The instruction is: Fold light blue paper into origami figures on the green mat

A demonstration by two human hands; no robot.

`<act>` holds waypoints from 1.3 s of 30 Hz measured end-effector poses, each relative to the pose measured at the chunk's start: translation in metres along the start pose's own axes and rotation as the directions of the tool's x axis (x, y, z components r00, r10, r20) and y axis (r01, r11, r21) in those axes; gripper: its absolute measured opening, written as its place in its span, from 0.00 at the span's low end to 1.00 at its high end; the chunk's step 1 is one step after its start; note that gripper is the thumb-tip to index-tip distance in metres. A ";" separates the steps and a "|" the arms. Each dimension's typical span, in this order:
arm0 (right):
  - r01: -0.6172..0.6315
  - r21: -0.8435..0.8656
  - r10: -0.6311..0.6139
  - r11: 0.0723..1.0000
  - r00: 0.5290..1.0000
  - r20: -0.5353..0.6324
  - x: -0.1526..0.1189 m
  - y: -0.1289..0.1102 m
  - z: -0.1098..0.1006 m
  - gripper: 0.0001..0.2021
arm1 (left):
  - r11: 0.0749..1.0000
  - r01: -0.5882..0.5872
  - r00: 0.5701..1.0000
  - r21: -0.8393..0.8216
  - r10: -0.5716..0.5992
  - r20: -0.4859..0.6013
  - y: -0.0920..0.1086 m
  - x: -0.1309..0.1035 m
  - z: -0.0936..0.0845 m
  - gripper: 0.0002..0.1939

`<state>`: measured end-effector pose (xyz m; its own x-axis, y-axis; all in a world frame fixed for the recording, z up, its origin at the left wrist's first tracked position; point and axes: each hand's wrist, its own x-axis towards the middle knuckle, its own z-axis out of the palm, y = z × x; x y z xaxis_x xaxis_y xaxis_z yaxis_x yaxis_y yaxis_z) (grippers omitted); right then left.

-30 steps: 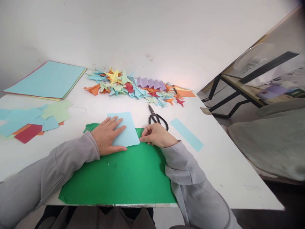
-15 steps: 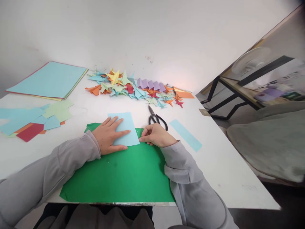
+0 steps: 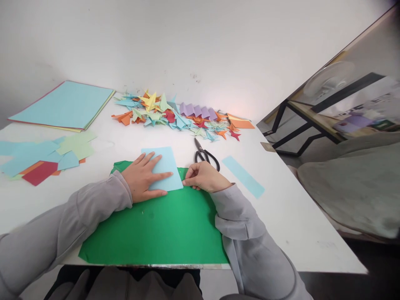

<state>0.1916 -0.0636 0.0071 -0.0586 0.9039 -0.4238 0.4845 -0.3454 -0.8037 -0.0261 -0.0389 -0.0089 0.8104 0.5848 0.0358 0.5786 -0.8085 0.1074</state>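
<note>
A left hand [image 3: 140, 177], fingers spread wide, pressed a light-blue paper [image 3: 165, 160] onto green sheeting [image 3: 156, 229] at a white table [image 3: 290, 225], its index finger having slid farther across. At the near right corner, layers offset a second earlier lay flush, suggesting aligned edges. The right hand's [image 3: 204, 177] thumb and forefinger were pinched together there, any grip unclear. The paper's apparent long axis ran toward the wall [image 3: 200, 46], far end leaning left.
</note>
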 end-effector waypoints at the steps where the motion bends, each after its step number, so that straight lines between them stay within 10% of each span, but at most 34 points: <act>1: -0.001 0.004 0.001 1.000 1.000 0.001 0.000 0.000 0.000 0.10 | 1.000 -0.002 1.000 0.000 0.002 0.005 0.000 0.000 0.000 0.29; 29: 0.145 -0.200 -0.140 0.969 0.989 0.039 0.000 0.005 -0.002 0.11 | 1.000 -0.006 1.000 -0.014 0.006 0.011 0.000 0.001 0.000 0.26; 39: 0.573 -0.443 -0.573 0.689 0.806 0.151 -0.004 0.004 -0.001 0.22 | 1.000 0.002 1.000 -0.020 -0.002 0.005 -0.002 0.001 0.004 0.20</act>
<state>0.1942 -0.0687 0.0064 -0.4565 0.8880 0.0561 0.6873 0.3919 -0.6115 -0.0264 -0.0368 -0.0131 0.8097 0.5860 0.0305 0.5784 -0.8058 0.1268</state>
